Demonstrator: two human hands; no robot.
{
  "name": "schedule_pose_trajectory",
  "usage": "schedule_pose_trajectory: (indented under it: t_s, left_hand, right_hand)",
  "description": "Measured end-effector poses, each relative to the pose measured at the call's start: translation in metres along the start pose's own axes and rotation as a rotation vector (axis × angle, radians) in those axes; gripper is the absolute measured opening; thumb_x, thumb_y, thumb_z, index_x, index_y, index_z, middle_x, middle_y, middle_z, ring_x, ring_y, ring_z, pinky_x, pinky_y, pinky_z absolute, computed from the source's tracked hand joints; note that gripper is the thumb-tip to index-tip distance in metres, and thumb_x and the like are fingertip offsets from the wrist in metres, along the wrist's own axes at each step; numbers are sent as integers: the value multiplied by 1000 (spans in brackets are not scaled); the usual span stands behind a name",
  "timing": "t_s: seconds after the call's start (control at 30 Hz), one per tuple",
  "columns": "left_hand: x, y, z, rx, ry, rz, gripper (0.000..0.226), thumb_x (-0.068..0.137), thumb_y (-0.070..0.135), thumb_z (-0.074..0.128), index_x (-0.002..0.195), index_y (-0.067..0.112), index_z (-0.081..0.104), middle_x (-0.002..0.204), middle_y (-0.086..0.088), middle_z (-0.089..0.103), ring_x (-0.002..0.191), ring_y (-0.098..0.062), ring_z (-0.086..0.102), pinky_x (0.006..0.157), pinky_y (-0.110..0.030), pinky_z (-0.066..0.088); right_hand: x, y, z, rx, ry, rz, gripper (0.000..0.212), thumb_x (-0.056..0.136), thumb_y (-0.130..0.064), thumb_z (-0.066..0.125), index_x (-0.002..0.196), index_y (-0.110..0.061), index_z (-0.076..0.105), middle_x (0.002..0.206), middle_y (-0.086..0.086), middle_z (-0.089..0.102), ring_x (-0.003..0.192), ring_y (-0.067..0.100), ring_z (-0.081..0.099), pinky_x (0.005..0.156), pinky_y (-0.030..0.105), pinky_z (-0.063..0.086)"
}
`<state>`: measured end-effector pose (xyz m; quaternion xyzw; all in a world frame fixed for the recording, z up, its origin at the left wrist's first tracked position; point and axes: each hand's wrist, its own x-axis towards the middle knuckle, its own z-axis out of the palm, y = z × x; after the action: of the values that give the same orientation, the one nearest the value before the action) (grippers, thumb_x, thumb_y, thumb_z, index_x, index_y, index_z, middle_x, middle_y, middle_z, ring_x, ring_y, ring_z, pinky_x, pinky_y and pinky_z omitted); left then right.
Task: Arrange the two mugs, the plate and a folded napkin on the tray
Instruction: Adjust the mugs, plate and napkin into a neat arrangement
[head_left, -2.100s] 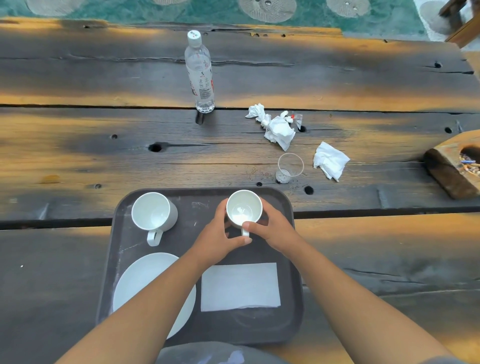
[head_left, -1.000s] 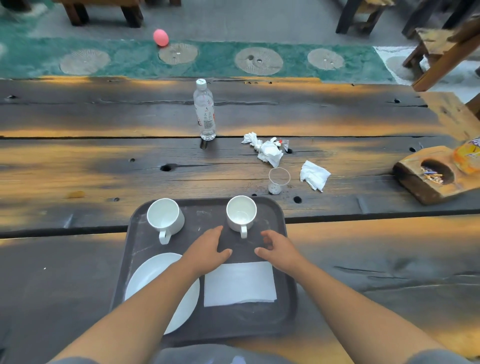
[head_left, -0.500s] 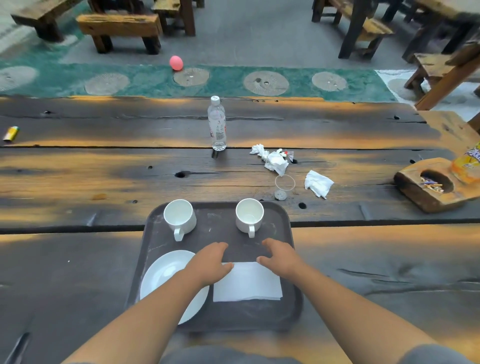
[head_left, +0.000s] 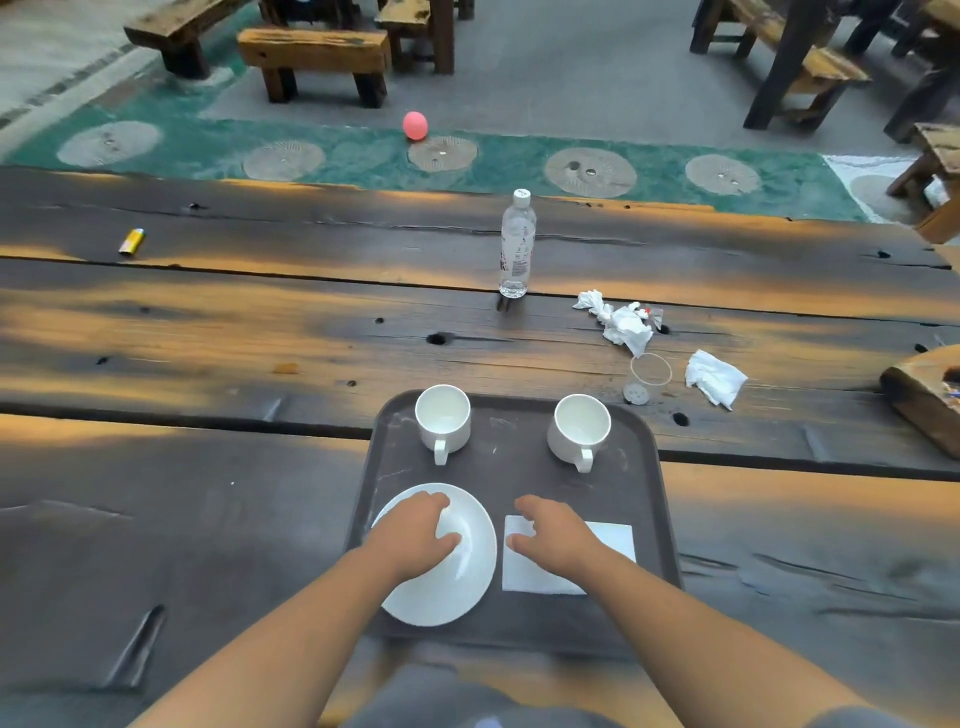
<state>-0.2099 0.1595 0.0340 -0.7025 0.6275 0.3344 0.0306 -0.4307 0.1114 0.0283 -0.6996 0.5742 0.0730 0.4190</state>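
A dark grey tray lies on the wooden table in front of me. Two white mugs stand at its far side, the left mug and the right mug, both with handles pointing toward me. A white plate sits at the near left of the tray and a folded white napkin at the near right. My left hand hovers over or rests on the plate with relaxed fingers. Over the napkin is my right hand, fingers loose, holding nothing.
Beyond the tray stand a clear water bottle and a clear plastic cup, with crumpled tissues and another tissue nearby. A yellow lighter lies far left. A wooden block sits at the right edge.
Both hands let go of the right mug and drew back toward me, ending over the plate and napkin. The view tilted up and shifted left.
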Motion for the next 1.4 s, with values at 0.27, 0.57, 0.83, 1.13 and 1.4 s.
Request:
schedule_pose_trajectory:
  t_s: [0.27,0.57,0.83,1.13,1.4]
  left_hand:
    - [-7,-55,-12,24,-6,-48,54,95,45,58,141,18,46,135,-4,50,122,-23,55,102,-38,47]
    - [0,-88,-9,53,-7,-126,31,97,42,55,111,15,49,111,-6,66,100,-28,64,79,-38,52]
    - [-1,-99,4,85,-57,-194,20,98,33,54,102,15,57,113,-6,67,104,-29,64,74,-33,43]
    - [1,-101,5,65,-35,-187,20,100,31,54,101,12,59,108,-8,68,100,-29,64,72,-34,42]
    - [3,-102,4,53,-35,-177,19,102,30,52,97,12,56,107,-9,68,99,-29,64,71,-33,41]
  right_hand:
    - [10,-33,28,-40,22,76,39,90,-34,63,123,-15,56,110,3,67,101,23,64,88,38,55]
    - [11,-39,46,-69,87,226,21,93,-35,58,92,-17,47,85,0,60,74,22,59,66,34,47]
    - [3,-42,59,-28,24,307,26,94,-16,50,69,-15,42,66,11,65,51,26,58,60,32,54]
    - [3,-46,62,91,22,336,25,99,-16,48,76,-8,49,77,22,76,48,26,61,48,29,56]
    - [6,-45,62,132,23,340,25,99,-15,47,75,-9,48,62,12,68,40,22,60,43,26,52]
